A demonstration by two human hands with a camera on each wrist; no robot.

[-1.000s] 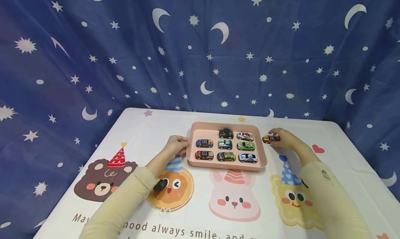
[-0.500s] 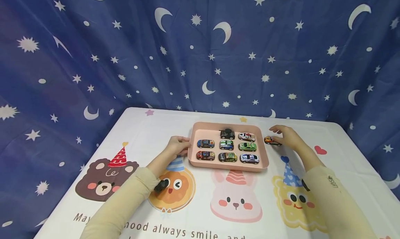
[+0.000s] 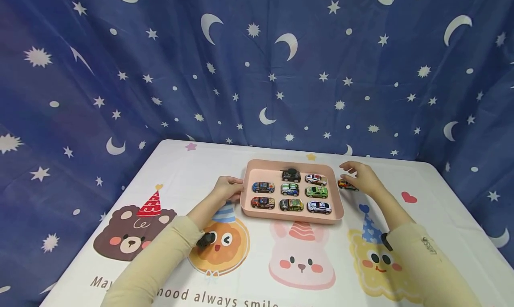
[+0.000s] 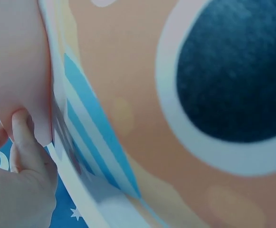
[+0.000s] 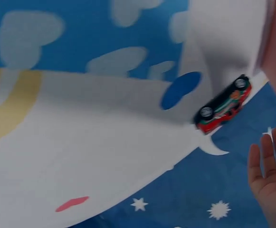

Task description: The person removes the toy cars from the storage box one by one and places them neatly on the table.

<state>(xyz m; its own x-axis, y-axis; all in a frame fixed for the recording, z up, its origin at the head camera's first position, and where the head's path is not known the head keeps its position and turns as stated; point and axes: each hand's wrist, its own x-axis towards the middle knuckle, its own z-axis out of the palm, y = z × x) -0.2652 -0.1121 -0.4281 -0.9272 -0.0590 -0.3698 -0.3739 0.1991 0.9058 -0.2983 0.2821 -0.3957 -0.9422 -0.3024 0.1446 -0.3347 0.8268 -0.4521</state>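
A pink tray holds several small toy cars in rows, among them a green car, and a black tank-like toy. My left hand grips the tray's left wall; in the left wrist view the thumb presses on the pink wall and other fingers lie past its edge. Outside the tray's right wall, a red and orange toy car stands on the table. Just above that car hovers my right hand, fingers extended, holding nothing. The right wrist view shows the car apart from the fingers.
A white cloth printed with cartoon animals covers the table. Behind it hangs a dark blue curtain with moons and stars. Inside the tray, the back left corner is bare pink. Black wrist devices sit at the sleeves.
My right hand has let go of the red and orange car and lifted off it, then shifted slightly left toward the tray. The left hand stays on the tray.
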